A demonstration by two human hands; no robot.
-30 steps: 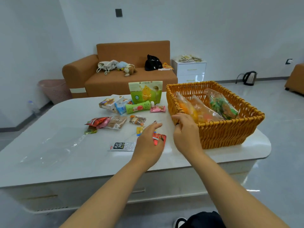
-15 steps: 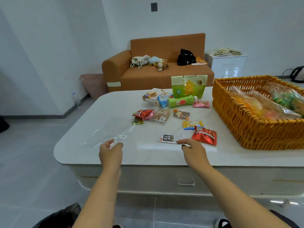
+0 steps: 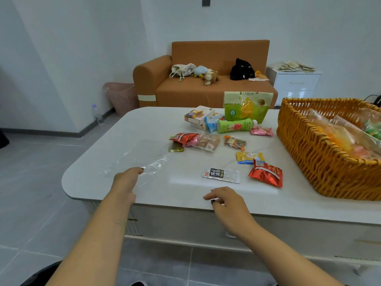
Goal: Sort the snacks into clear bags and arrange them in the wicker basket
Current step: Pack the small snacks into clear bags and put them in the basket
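Item 1. Table (image 3: 103, 178): white, glossy, stone-like slab with rounded corners.

Item 2. Clear bag (image 3: 140, 159): thin, crinkled transparent film, lying flat at 9 o'clock of the snack cluster. We found our left hand (image 3: 125, 182) at its near edge, fingertips touching the film; whether they pinched it we could not tell.

Item 3. Right hand (image 3: 226, 200): hovering over the table's near edge, fingers loosely curled and holding nothing, well apart from the left.

Item 4. Wicker basket (image 3: 313, 153): rectangular, coarse orange-brown weave, at 3 o'clock on the table. It held several filled clear bags (image 3: 338, 135), lying slanted, their contents orange, pink and green.

Item 5. Loose snacks, table centre:
- flat clear sachet with black label (image 3: 220, 174), at 12 o'clock of the right hand;
- red foil packet (image 3: 266, 172), crumpled, just beside the sachet at its 3 o'clock;
- yellow packet (image 3: 247, 157), touching the red one at its 11 o'clock;
- green bottle (image 3: 235, 125), cylindrical, lying on its side;
- green stand-up pouch (image 3: 245, 107), upright behind the bottle;
- small carton (image 3: 199, 117), boxy, at 9 o'clock of the bottle;
- brown wrapper (image 3: 208, 142) beside a red wrapper (image 3: 181, 138).

Item 6. Sofa (image 3: 206, 87): orange-brown fabric, at 12 o'clock beyond the table.
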